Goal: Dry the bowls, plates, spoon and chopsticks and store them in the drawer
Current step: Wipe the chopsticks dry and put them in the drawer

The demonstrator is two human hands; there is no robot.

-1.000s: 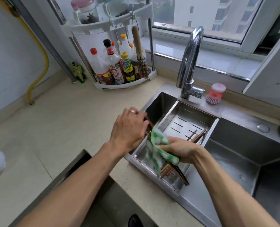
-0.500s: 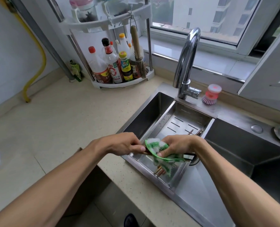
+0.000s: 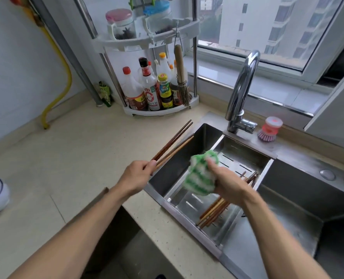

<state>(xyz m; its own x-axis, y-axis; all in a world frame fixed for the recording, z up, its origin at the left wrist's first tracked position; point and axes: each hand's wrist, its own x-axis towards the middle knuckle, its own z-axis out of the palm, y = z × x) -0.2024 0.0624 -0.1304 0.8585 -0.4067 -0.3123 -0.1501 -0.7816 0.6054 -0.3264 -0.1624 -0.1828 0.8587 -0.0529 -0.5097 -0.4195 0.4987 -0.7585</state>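
Left hand [image 3: 136,175]: thumb and curled fingers pinch the near ends of several chopsticks [image 3: 174,142], which fan up and away over the counter [image 3: 76,158] beside the sink [image 3: 298,198]. Right hand [image 3: 226,183]: fingers closed round a bunched green-and-white cloth [image 3: 202,174] (thumb on top), held above the steel drain tray [image 3: 245,156]. More chopsticks in the tray [image 3: 213,213] lie partly hidden under that hand.
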